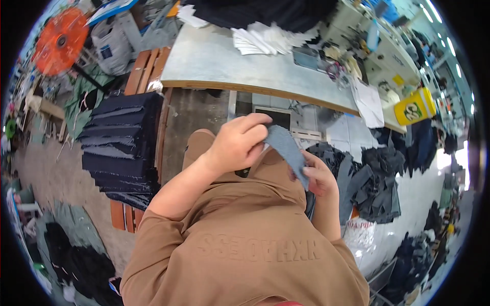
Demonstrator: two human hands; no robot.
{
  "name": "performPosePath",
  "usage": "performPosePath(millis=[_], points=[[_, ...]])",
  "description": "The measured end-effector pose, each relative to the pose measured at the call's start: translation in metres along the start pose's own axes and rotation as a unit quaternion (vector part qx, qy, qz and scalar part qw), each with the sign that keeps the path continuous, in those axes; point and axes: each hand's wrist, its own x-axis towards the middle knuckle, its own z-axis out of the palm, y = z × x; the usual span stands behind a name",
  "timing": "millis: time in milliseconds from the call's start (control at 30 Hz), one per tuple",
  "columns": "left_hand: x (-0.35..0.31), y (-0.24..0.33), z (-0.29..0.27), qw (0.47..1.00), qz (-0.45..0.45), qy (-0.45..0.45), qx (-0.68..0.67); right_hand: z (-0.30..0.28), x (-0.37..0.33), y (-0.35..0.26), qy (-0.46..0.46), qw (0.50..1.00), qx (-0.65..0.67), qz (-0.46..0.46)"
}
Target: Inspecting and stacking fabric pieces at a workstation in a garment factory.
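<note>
A curved blue-grey piece of cloth point(284, 144) is stretched between my hands above my lap. My left hand point(244, 138) pinches its upper end, with the fingers curled in. The lower right end is held by my right hand point(319, 175), thumb and fingers closing on its edge. Just beyond the cloth lies the front edge of a pale sewing table point(214, 58). Dark grey cut pieces point(375, 183) hang in a heap to the right of my right hand.
A stack of dark navy fabric point(122, 143) rests on a wooden bench point(145, 71) at left. White cloth pieces point(263, 40) lie on the table near a sewing machine point(390, 64). A yellow bucket point(414, 106) is at the table's right end. An orange fan point(61, 41) stands far left.
</note>
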Motion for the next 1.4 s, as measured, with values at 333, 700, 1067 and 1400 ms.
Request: performPosePath(millis=[333,700,1067,1400], points=[[-0.023,-0.017,0.013,0.829,-0.252,-0.184,-0.463,0.012,0.009,-0.005,0.08,0.99,-0.083,-0.077],[-0.041,-0.004,0.04,0.795,-0.276,-0.19,-0.505,0.016,0.008,-0.013,0.146,0.952,-0.255,-0.084],[-0.034,-0.021,0.01,0.627,-0.362,-0.2,-0.66,0.015,0.017,-0.026,0.064,0.948,-0.256,-0.177],[-0.007,-0.041,-0.016,0.755,-0.331,-0.362,-0.435,0.017,0.03,-0.009,-0.062,0.997,-0.002,-0.035]])
